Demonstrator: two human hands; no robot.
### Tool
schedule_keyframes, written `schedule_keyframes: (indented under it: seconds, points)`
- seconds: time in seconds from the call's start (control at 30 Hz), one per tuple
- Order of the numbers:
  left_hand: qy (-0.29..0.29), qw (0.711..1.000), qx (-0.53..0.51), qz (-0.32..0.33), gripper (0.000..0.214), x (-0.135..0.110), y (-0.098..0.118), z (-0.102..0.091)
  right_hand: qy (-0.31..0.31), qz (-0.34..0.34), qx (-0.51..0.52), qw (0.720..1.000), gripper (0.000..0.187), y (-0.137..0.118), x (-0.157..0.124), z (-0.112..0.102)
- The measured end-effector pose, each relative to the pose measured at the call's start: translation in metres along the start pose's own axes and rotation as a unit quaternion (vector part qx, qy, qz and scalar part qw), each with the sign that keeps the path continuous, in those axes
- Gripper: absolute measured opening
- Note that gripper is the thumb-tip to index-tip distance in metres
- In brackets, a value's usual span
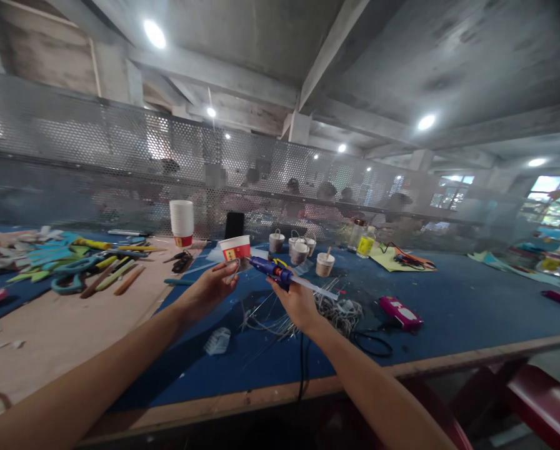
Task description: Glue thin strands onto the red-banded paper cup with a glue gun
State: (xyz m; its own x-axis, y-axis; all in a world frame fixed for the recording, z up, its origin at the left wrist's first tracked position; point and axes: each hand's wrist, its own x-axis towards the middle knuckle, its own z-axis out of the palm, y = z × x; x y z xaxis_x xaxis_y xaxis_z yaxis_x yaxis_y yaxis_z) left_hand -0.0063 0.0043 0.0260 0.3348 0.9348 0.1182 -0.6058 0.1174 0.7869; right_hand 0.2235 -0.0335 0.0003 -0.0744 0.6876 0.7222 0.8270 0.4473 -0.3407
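My left hand (pixel 214 289) is closed on a white paper cup (pixel 235 250) with a red band, held tilted above the blue table mat (pixel 453 312). My right hand (pixel 295 300) grips a blue hot-glue gun (pixel 271 270) with its nozzle pointing left at the cup's lower edge. A clear glue stick (pixel 315 287) sticks out behind the gun. The gun's black cord (pixel 301 362) hangs down over the table's front edge.
A stack of paper cups (pixel 182 222) stands behind. Several small handled cups (pixel 299 249) sit further back, next to a jar (pixel 357 234). Scissors and coloured sticks (pixel 92 269) lie at left. A pink box (pixel 400 312) and a tangle of wire (pixel 339 309) lie right. People sit beyond a mesh screen (pixel 120 156).
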Motion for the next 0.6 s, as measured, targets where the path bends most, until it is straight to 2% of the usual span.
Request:
schedule_keyframes:
  seconds: [0.33,0.6]
  points:
    - [-0.009,1.000,-0.022,-0.014,0.025,-0.0001,0.0010,-0.0010,0.013,-0.005,-0.025,1.000,0.031,0.0054,-0.0007,0.0050]
    - [-0.018,1.000,-0.013,-0.005,0.018,0.0009,0.0012,-0.0040,0.009,0.004,-0.004,1.000,0.029,0.0041,0.0010,0.0023]
